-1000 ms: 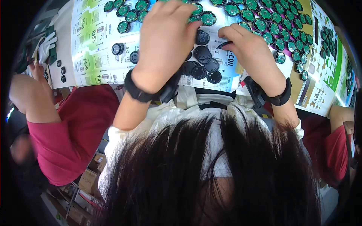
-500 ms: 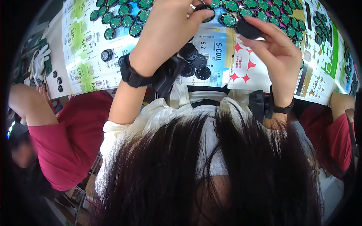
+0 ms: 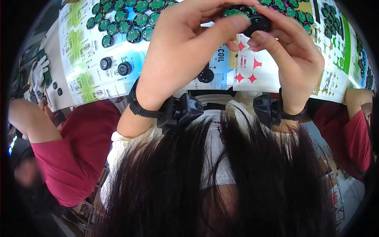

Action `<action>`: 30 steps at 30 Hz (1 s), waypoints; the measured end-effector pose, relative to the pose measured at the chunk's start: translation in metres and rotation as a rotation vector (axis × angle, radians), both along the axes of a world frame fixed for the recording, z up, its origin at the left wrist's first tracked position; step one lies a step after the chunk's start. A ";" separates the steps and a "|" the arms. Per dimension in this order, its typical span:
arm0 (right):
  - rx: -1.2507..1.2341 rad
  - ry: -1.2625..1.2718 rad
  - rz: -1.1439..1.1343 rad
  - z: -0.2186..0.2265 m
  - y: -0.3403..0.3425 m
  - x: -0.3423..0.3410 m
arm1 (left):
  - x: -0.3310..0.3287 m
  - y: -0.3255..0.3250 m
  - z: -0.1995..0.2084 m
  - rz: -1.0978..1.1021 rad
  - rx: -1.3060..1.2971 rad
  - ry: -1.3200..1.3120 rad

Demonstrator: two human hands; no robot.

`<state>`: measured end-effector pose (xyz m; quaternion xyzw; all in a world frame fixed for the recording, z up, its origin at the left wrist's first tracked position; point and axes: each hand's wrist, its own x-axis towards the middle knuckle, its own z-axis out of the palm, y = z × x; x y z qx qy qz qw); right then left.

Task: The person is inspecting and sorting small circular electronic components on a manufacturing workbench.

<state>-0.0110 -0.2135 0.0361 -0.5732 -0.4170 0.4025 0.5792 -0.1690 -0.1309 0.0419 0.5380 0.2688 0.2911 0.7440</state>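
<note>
At the far middle of the table my two hands meet over small round parts. My left hand grips a round black housing with a green circuit board inside. My right hand pinches a round black cover between thumb and fingers. The cover's edge is against or very close to the housing; the exact contact is hidden by my fingers. More black covers lie on the table below my left hand, partly hidden by it. Two small black cylindrical parts stand left of my left wrist.
Many housings with green boards cover the far table, with another group at the right. Printed sheets line the tabletop. People in red sleeves sit close on the left and right. White gloves lie far left.
My hands have come together, bringing the cover to the housing. My left hand moved right and nearer. The cover has turned, now showing a different face.
</note>
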 end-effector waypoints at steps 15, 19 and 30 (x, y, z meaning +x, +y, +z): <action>0.407 -0.921 -0.031 -0.001 0.007 -0.001 | -0.004 -0.002 -0.003 0.065 -0.075 -0.073; 0.385 -0.963 -0.009 -0.002 0.008 0.006 | -0.013 0.008 -0.005 -0.081 -0.335 -0.073; 0.460 -0.945 0.088 0.010 0.006 0.004 | -0.014 0.008 -0.012 -0.193 -0.460 -0.243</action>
